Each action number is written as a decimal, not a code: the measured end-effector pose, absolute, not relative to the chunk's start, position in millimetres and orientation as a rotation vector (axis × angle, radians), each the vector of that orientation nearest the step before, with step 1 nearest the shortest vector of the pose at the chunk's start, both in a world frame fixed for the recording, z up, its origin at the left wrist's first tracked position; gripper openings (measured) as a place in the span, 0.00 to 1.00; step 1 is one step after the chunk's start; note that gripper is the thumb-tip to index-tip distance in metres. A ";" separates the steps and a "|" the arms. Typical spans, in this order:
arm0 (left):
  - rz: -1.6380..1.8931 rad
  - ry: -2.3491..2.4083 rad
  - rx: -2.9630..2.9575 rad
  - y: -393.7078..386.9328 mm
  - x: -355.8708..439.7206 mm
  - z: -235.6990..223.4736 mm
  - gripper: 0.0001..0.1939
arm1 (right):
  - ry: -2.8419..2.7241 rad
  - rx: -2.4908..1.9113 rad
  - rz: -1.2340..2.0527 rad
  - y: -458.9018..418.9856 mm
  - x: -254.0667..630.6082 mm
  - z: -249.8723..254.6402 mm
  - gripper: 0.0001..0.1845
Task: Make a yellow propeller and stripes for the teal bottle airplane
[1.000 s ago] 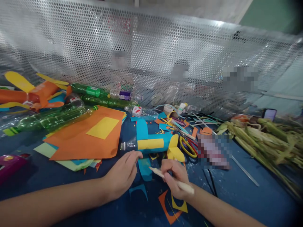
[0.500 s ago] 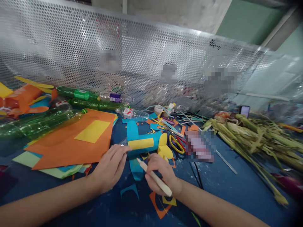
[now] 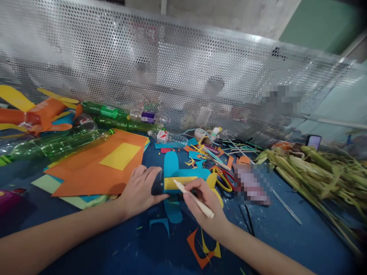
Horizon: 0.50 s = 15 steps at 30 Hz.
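A toy plane made from a plastic bottle covered in blue paper lies in front of me, with a yellow paper strip along its body and yellow tail pieces. My left hand grips the bare clear end of the bottle, fingers over the top and thumb along the near side. Between the thumb and fingers of my right hand is a white marker, held slanted. Its tip is at the yellow strip; contact is hard to make out. The right hand partly covers the plane's tail.
Orange paper sheets lie at left beside green plastic bottles. Scissors, paper scraps and a pixelated flat item lie around the plane. Corn husks spread at right. A perforated metal panel stands behind.
My left hand has closed round the bottle's end. My right hand has lifted the marker from beside the plane up to the yellow strip. The view has shifted slightly left.
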State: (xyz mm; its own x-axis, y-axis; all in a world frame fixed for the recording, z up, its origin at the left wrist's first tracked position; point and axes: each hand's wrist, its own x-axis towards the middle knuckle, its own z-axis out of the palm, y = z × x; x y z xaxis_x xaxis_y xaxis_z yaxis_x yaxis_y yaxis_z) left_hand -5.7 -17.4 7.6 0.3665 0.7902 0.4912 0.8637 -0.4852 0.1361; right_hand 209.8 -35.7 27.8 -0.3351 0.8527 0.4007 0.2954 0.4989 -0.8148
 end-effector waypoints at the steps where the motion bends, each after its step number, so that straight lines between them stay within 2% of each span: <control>1: -0.791 -1.511 -2.488 -18.3 -4.5 8.2 0.33 | -1.870 -0.952 0.804 -35.4 209.6 28.7 0.03; 4: -0.892 -1.520 -2.511 -18.9 -1.9 8.8 0.35 | -1.829 -0.963 0.787 -32.7 208.9 30.8 0.02; 9: -0.972 -1.488 -2.552 -15.4 -2.4 6.9 0.27 | -1.807 -0.977 0.800 -29.1 208.0 32.6 0.05; 15: -0.951 -1.471 -2.572 -14.5 -2.7 5.0 0.27 | -1.810 -1.009 0.782 -28.8 206.9 30.6 0.06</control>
